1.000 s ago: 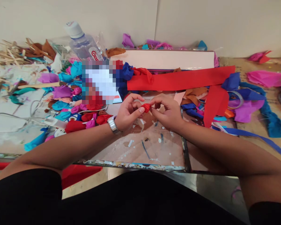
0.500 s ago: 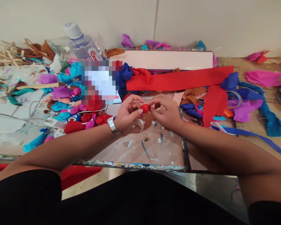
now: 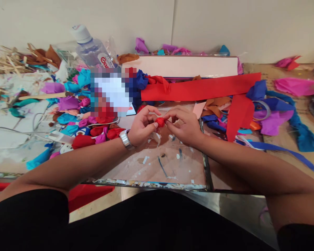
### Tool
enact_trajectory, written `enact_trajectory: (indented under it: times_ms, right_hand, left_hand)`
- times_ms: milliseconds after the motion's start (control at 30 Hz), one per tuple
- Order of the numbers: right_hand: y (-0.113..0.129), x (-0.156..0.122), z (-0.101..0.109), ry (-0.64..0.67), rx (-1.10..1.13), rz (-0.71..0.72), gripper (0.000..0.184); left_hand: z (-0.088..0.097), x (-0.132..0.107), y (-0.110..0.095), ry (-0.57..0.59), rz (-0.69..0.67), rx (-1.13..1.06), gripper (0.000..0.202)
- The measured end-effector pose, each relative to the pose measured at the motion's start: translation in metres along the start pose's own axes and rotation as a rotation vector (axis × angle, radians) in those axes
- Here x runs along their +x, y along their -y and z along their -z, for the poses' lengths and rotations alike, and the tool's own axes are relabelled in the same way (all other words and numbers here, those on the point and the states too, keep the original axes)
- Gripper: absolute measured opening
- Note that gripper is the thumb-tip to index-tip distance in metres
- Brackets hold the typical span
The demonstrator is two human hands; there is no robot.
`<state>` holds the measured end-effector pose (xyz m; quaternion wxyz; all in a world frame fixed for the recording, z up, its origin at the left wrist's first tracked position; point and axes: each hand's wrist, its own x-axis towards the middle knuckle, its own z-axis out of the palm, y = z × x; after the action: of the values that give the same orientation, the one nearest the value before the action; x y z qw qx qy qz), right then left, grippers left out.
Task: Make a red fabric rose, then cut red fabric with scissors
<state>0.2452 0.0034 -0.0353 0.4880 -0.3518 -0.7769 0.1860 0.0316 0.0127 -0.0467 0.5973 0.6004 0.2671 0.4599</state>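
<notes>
A small, tightly rolled red crepe paper rosebud (image 3: 160, 122) is held above the table between both hands. My left hand (image 3: 144, 125) pinches its left side with thumb and fingers. From the right, my right hand (image 3: 184, 125) pinches the bud's other end, thumb and forefinger closed at its edge; the fingertips partly cover that end. Behind the hands, a long red crepe paper strip (image 3: 199, 89) lies across the pile, and a second red piece (image 3: 239, 118) hangs down from its right part.
Crumpled coloured paper (image 3: 70, 103) and a white cable (image 3: 36, 130) crowd the left. A clear bottle (image 3: 94, 52) stands behind a blurred screen (image 3: 111, 90). Scissors (image 3: 243, 140), a tape roll (image 3: 264, 108) and blue strips (image 3: 307, 137) lie right. Scraps dot the table (image 3: 172, 164).
The red rosebud has shifted very slightly left and turned a little between my fingers. My right fingers have moved slightly around its right end. Everything else stays put.
</notes>
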Motion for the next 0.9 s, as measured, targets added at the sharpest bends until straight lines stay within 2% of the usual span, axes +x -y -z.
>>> enact_trajectory:
  times_ms: [900]
  right_hand:
    - [0.0003,0.0001,-0.0003,0.015,0.013,-0.008,0.008]
  left_hand:
    - [-0.0029,0.001,-0.0039,-0.003,0.027,-0.043,0.035]
